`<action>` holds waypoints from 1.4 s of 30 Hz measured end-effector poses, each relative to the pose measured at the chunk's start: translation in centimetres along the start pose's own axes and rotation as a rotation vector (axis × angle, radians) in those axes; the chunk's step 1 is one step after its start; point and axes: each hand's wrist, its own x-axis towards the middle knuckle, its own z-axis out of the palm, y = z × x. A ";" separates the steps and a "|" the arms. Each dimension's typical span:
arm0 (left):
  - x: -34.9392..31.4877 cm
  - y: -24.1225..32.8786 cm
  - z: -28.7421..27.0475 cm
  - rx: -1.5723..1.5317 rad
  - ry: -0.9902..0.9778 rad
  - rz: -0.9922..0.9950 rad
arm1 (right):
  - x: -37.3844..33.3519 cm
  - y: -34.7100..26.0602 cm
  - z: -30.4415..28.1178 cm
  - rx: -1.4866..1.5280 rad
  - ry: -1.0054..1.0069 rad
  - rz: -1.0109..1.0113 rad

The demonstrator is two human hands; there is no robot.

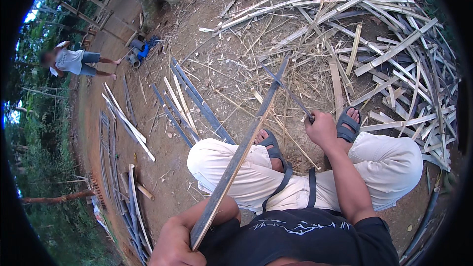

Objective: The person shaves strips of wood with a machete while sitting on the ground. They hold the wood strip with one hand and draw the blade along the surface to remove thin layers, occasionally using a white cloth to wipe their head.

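My left hand is closed on the near end of a long bamboo strip, dark on its outer side and pale along the cut edge. The strip slants up and away to the right, over my bent left leg. In my right hand, closed around its handle, is a long knife with a narrow dark blade. The blade points up and to the left. Near the strip's far end the two cross; whether the edge bites into the bamboo I cannot tell. Both my legs are bent, with grey sandals on my feet.
A large heap of split bamboo spreads across the right. Shavings litter the dirt ahead. Dark strips lie left of my knee, with longer poles farther left. Another person stands at the far left, near dark pipe-like pieces.
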 end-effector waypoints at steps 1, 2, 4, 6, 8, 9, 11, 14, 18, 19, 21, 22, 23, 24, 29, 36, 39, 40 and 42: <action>-0.3 0.1 0.0 0.014 0.013 0.014 | -0.3 -0.6 -0.1 0.006 0.006 -0.060; -0.5 0.3 -0.1 0.011 0.026 0.019 | -0.5 -1.4 -0.5 0.014 0.018 -0.121; -1.0 1.1 -0.3 0.008 0.052 0.025 | -0.7 -2.8 -0.3 0.047 0.023 -0.255; -1.3 1.3 -0.5 0.041 0.115 0.046 | 0.4 -2.7 0.8 0.036 0.069 -0.286; -1.7 1.4 -0.8 0.058 0.165 0.059 | 3.1 -1.7 2.0 -0.009 0.038 -0.200; -1.8 1.6 -0.8 0.059 0.175 0.051 | 5.4 -1.1 2.1 -0.053 -0.015 -0.043; -2.1 2.3 -0.7 0.056 0.191 0.043 | 10.3 2.6 3.5 -0.106 -0.070 0.145; -3.8 4.3 0.2 0.110 0.417 0.061 | 14.5 3.4 4.6 -0.169 -0.085 0.152; -4.3 5.5 -1.7 0.261 0.541 0.047 | 13.9 0.4 3.9 -0.183 -0.136 0.079; -4.4 5.9 -1.4 0.272 0.550 0.049 | 14.0 0.2 4.0 -0.174 -0.141 0.055; -4.2 5.7 -1.7 0.281 0.552 0.051 | 15.5 1.7 4.3 -0.176 -0.104 0.033; -4.1 5.4 -2.0 0.283 0.554 0.052 | 16.3 3.0 4.5 -0.181 -0.088 0.025; -4.2 5.2 -2.1 0.272 0.564 0.048 | 17.2 5.1 5.0 -0.207 -0.115 0.090; -4.2 5.4 -2.3 0.269 0.546 0.044 | 19.2 6.8 5.1 -0.227 -0.129 0.146; -5.0 7.5 -2.5 0.620 0.760 -0.055 | 19.3 3.4 5.9 -0.251 -0.165 0.110; -4.5 5.8 -3.0 0.790 0.874 -0.121 | 22.8 7.6 6.5 -0.252 -0.158 0.162; -4.5 7.2 -3.9 0.975 0.988 -0.139 | 22.8 5.7 6.5 -0.267 -0.190 0.119; -4.7 7.1 -3.6 1.010 1.014 -0.150 | 21.5 4.2 6.9 -0.258 -0.196 0.109; -4.3 6.6 -3.4 1.142 1.118 -0.152 | 19.2 2.0 7.2 -0.190 -0.207 0.027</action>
